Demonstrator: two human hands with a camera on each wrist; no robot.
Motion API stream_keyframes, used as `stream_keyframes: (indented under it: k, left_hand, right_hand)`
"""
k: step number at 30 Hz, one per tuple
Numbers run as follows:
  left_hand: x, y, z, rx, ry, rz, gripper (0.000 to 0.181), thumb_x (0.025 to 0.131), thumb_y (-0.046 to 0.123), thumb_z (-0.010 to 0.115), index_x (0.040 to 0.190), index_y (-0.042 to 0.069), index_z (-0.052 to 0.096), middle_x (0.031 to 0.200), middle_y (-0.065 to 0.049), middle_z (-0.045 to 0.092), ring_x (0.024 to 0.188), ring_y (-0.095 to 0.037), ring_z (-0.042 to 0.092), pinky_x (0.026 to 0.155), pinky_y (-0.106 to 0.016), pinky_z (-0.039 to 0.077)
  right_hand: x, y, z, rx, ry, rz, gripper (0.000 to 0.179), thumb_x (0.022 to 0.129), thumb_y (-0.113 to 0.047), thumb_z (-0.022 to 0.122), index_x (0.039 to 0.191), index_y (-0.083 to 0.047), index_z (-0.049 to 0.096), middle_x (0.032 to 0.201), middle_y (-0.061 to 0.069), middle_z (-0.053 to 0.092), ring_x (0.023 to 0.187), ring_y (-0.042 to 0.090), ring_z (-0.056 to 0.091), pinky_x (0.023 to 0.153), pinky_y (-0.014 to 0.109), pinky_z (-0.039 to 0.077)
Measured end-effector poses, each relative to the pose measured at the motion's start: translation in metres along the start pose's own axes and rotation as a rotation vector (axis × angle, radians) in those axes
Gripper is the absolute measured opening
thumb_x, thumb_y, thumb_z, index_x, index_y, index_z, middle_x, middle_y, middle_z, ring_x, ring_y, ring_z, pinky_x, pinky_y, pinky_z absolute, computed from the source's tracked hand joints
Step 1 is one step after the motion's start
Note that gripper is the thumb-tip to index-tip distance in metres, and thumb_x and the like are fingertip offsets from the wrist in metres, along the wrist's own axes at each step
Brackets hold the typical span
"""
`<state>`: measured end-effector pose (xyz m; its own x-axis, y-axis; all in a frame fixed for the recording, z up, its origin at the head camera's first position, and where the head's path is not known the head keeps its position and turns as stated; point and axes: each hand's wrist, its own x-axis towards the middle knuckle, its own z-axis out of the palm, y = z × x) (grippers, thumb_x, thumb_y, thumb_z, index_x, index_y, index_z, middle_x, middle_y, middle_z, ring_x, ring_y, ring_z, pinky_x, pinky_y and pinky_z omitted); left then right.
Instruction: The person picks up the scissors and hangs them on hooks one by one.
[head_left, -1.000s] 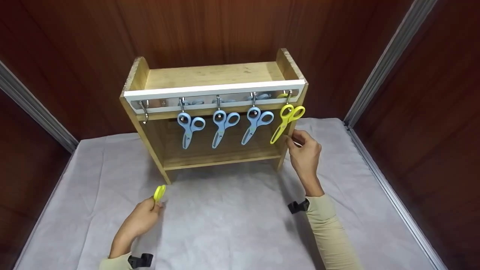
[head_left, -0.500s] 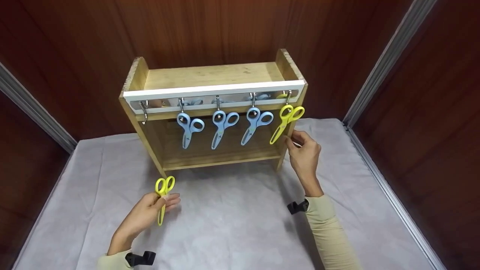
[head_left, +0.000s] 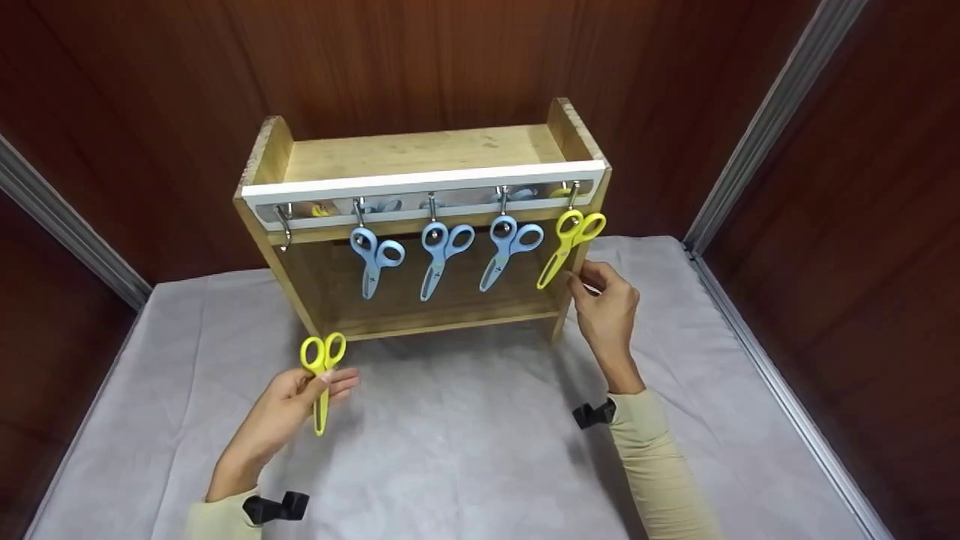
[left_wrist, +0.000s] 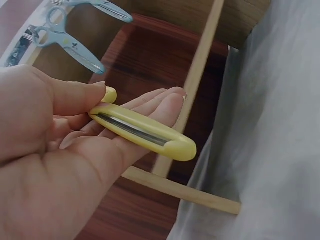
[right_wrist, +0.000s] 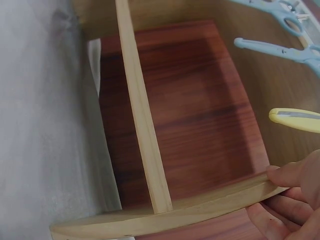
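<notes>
My left hand [head_left: 276, 412] pinches a pair of yellow scissors [head_left: 321, 417] between thumb and fingers. Its loops point up and the blades point down, just in front of the shelf's left leg. In the left wrist view, the sheathed blade [left_wrist: 145, 131] lies across the extended fingers. My right hand [head_left: 609, 319] grips the right side panel [right_wrist: 210, 205] of a small wooden shelf [head_left: 420, 150], thumb inside and fingers outside. Along the shelf's front hang three light-blue scissors [head_left: 436, 259] and one yellow pair [head_left: 562, 249], each on a metal hook. The leftmost hook [head_left: 284, 229] holds nothing.
A white-edged, reflective hook rail [head_left: 420, 178] spans the shelf's front. The shelf stands on a grey cloth [head_left: 450, 442], before a dark-red wood-grain wall [head_left: 420, 60]. Metal-framed panels [head_left: 825, 262] close in both sides.
My left hand has turned so that the yellow scissors show fully, loops up, and has risen slightly toward the shelf. My right hand keeps its grip on the side panel.
</notes>
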<state>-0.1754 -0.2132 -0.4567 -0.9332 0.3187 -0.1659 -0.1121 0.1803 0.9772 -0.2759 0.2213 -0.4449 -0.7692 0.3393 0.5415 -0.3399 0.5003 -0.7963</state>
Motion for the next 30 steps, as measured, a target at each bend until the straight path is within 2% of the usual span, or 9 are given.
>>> stream_keyframes:
  k: [4,7,10,15,19,23,30]
  left_hand:
    - [-0.001,0.01,-0.001,0.009,0.007,0.01,0.052,0.115,0.023,0.042,0.153,-0.013,0.04,0.151,-0.03,0.055,0.135,-0.024,0.064,0.11,-0.028,0.053]
    - [-0.001,0.018,-0.002,0.024,0.003,0.028,0.053,0.115,0.025,0.043,0.153,-0.012,0.041,0.151,-0.03,0.056,0.13,-0.014,0.068,0.109,-0.026,0.054]
    - [0.001,0.026,-0.003,0.036,0.001,0.052,0.052,0.115,0.026,0.044,0.152,-0.011,0.044,0.149,-0.03,0.057,0.125,-0.008,0.07,0.108,-0.025,0.054]
    - [0.003,0.039,-0.004,0.013,0.018,0.084,0.051,0.114,0.024,0.046,0.15,-0.013,0.046,0.146,-0.031,0.059,0.122,-0.008,0.072,0.104,-0.023,0.057]
    - [0.005,0.051,-0.004,0.014,0.02,0.11,0.05,0.114,0.023,0.047,0.148,-0.014,0.047,0.145,-0.031,0.061,0.12,-0.008,0.073,0.102,-0.023,0.058]
    - [0.006,0.061,-0.007,0.012,0.016,0.133,0.051,0.114,0.025,0.047,0.147,-0.013,0.048,0.145,-0.03,0.062,0.118,-0.007,0.073,0.101,-0.024,0.058]
    - [0.005,0.077,-0.014,0.003,0.011,0.18,0.052,0.114,0.026,0.046,0.147,-0.014,0.046,0.143,-0.028,0.063,0.119,-0.012,0.074,0.103,-0.027,0.058]
  right_hand:
    - [0.0,0.0,0.0,-0.004,-0.003,0.0,0.016,0.093,-0.01,0.08,0.104,0.001,0.079,0.102,0.017,0.082,0.093,0.028,0.081,0.083,0.043,0.066]
    - [0.0,0.0,0.0,-0.01,-0.005,0.0,0.016,0.093,-0.011,0.08,0.105,0.0,0.079,0.102,0.016,0.082,0.093,0.027,0.081,0.083,0.041,0.066]
    - [0.0,0.0,0.0,-0.012,-0.001,0.003,0.016,0.093,-0.011,0.08,0.104,0.0,0.079,0.101,0.016,0.082,0.093,0.027,0.081,0.081,0.035,0.065]
    - [0.0,0.0,-0.001,-0.008,-0.002,0.005,0.017,0.092,-0.011,0.08,0.105,0.001,0.079,0.101,0.017,0.082,0.093,0.027,0.081,0.079,0.019,0.062]
    - [0.001,0.0,-0.002,-0.017,0.004,-0.001,0.017,0.093,-0.01,0.08,0.105,0.001,0.079,0.102,0.017,0.082,0.094,0.027,0.081,0.08,0.016,0.061]
    - [0.001,-0.001,-0.002,-0.019,0.008,-0.001,0.016,0.093,-0.01,0.079,0.105,0.001,0.079,0.102,0.017,0.082,0.094,0.028,0.081,0.081,0.022,0.063]
    - [0.0,-0.001,-0.001,-0.015,-0.01,0.005,0.016,0.092,-0.01,0.08,0.103,0.002,0.078,0.101,0.019,0.082,0.094,0.03,0.081,0.085,0.043,0.066]
